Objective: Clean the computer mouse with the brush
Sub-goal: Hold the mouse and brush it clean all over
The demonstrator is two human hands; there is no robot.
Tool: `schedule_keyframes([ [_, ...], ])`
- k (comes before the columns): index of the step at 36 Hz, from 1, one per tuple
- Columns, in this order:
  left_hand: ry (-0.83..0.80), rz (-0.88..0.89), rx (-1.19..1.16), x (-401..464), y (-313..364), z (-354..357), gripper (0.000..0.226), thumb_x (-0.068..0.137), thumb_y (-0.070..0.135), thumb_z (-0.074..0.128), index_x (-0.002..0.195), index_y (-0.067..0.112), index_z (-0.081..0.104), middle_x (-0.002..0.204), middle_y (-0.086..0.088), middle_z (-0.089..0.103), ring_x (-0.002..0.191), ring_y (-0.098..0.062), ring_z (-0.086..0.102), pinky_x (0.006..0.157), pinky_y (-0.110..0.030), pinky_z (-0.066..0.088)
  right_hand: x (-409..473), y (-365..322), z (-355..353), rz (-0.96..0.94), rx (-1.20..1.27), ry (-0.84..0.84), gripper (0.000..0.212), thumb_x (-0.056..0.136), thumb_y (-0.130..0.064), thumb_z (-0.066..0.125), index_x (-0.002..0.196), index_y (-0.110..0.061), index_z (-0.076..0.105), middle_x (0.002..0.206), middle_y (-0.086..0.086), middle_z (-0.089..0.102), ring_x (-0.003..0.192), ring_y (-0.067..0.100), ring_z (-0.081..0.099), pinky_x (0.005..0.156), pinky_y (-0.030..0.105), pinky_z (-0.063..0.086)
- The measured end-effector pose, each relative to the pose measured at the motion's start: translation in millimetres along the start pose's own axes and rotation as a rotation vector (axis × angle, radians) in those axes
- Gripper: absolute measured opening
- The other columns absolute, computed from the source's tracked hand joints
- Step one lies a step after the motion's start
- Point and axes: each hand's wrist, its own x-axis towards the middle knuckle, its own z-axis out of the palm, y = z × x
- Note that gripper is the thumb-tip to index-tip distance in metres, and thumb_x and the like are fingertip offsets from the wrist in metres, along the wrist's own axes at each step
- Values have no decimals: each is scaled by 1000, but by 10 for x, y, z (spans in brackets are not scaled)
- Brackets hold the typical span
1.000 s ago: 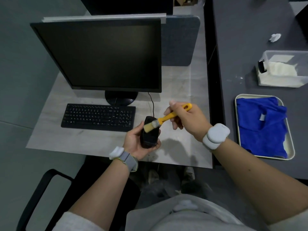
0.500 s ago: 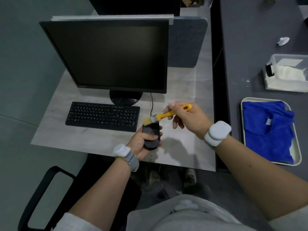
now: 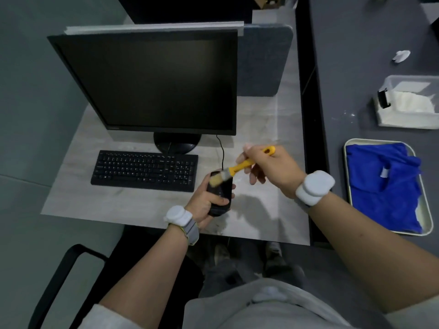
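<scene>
My left hand (image 3: pixel 203 205) holds the black computer mouse (image 3: pixel 222 189) lifted above the front edge of the light desk (image 3: pixel 99 200), fingers wrapped around its sides. Its black cable (image 3: pixel 222 150) runs up toward the monitor. My right hand (image 3: pixel 268 166) grips the yellow handle of a small brush (image 3: pixel 240 167). The brush's pale bristles (image 3: pixel 216 179) rest on the far left top of the mouse.
A black keyboard (image 3: pixel 145 170) lies left of the mouse, with a dark monitor (image 3: pixel 152 84) behind it. On the dark table to the right sit a tray (image 3: pixel 425 224) with a blue cloth (image 3: pixel 384 186) and a clear box (image 3: pixel 408 103). A chair arm (image 3: pixel 54 281) is lower left.
The brush bristles swept from the mouse's middle up to its far end, then came back onto its far left top. Both hands keep their grips.
</scene>
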Motion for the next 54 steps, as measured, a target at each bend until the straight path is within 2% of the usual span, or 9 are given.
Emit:
schedule_keyframes([
  [6, 129, 231, 408, -15, 17, -55, 94, 68, -23, 65, 136, 39, 49, 110, -14, 71, 94, -28, 71, 81, -41, 59, 27, -28, -42, 35, -202, 366, 55, 107, -47, 47, 70, -16, 75, 52, -4, 61, 58, 18, 59, 61, 31, 46],
  [14, 180, 474, 701, 5, 12, -30, 92, 70, -17, 64, 142, 37, 43, 93, -6, 63, 86, -19, 64, 78, -31, 55, 54, 100, 243, 181, -318, -45, 36, 110, -37, 46, 100, -19, 76, 76, -1, 64, 69, 16, 56, 70, 31, 45],
  [22, 138, 514, 820, -23, 22, -67, 96, 77, -11, 63, 151, 41, 31, 96, 5, 67, 94, -12, 68, 85, -22, 53, -13, 252, 503, 327, -98, -250, 61, 84, -51, 82, 134, -25, 57, 73, -1, 56, 47, 12, 38, 41, 25, 31],
  [30, 146, 528, 905, -104, 34, -48, 99, 76, -10, 59, 154, 42, 26, 117, 13, 48, 103, -3, 60, 85, -15, 51, 6, 351, 662, 221, -167, -122, 42, 77, -43, 87, 110, -28, 66, 85, -8, 69, 72, 8, 61, 70, 25, 45],
  [38, 180, 517, 797, -125, -13, -191, 69, 78, 2, 74, 136, 31, 50, 122, 6, 59, 100, -10, 67, 86, -21, 54, 49, 334, 636, 370, 94, -80, 18, 90, -33, 72, 96, -16, 67, 81, 11, 72, 36, 8, 37, 39, 22, 26],
  [42, 238, 514, 778, -145, -27, -208, 40, 84, 17, 79, 117, 24, 57, 114, 8, 65, 103, -3, 63, 84, -14, 49, 66, 365, 613, 435, 207, -87, 24, 93, -35, 72, 97, -13, 65, 82, 14, 68, 41, 15, 28, 44, 23, 20],
  [46, 269, 490, 793, -122, -85, -266, 38, 85, 22, 79, 115, 28, 56, 115, 11, 64, 104, -2, 62, 85, -14, 48, 146, 285, 484, 327, -131, 152, 30, 95, -45, 69, 98, -17, 77, 71, 1, 68, 45, 14, 48, 49, 30, 40],
  [51, 279, 448, 804, -98, -149, -327, 38, 85, 20, 79, 114, 28, 56, 113, 7, 65, 103, 0, 62, 83, -11, 46, 204, -92, 337, 158, 159, 176, 50, 104, -39, 46, 80, -12, 80, 70, 3, 73, 63, 21, 66, 66, 36, 54],
  [54, 289, 436, 790, -103, -152, -321, 38, 85, 18, 79, 112, 30, 55, 110, 9, 64, 100, 3, 61, 79, -8, 45, 161, -289, 268, 13, -113, 198, 61, 109, -42, 38, 72, -17, 80, 71, 1, 61, 70, 13, 58, 72, 26, 45],
])
